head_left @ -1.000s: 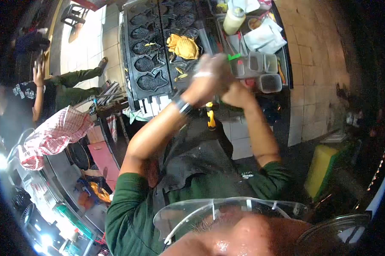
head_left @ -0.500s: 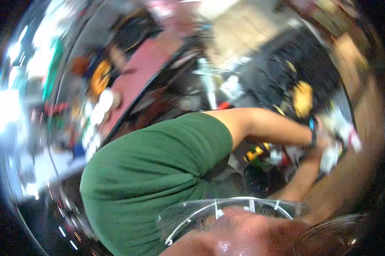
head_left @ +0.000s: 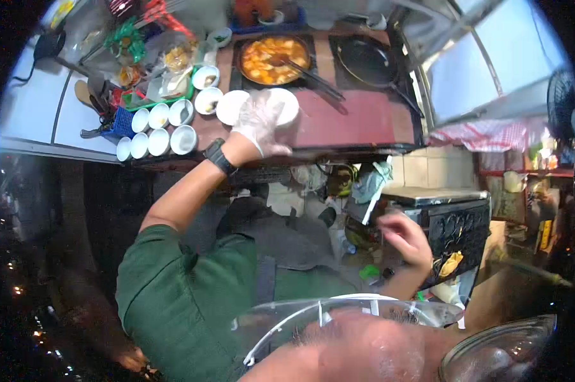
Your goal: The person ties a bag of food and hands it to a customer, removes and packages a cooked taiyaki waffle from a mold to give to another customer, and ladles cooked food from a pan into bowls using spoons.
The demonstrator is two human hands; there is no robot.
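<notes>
My left hand [head_left: 260,124], in a clear plastic glove and with a dark watch [head_left: 220,157] at the wrist, reaches over the counter. Its thumb stands apart and its blurred fingers lie over two white bowls [head_left: 232,107] [head_left: 286,107]; whether they touch them I cannot tell. More small white bowls [head_left: 158,141] stand in rows to the left, some with bits of food inside. My right hand [head_left: 407,242] is bare and hangs in front of the counter, its fingers loosely bent and apart, with nothing visible between them.
Behind the bowls, a pan of orange-red stew [head_left: 274,60] holds a ladle with a dark handle [head_left: 316,83]. A black frying pan [head_left: 367,60] sits to its right on the red counter [head_left: 345,121]. A green tray [head_left: 157,99] carries bagged food. A black appliance [head_left: 456,232] stands at the lower right.
The view has swung from the appliance side to the counter. Both hands were together by plastic bags at the right; now the left is over the bowls and the right is apart.
</notes>
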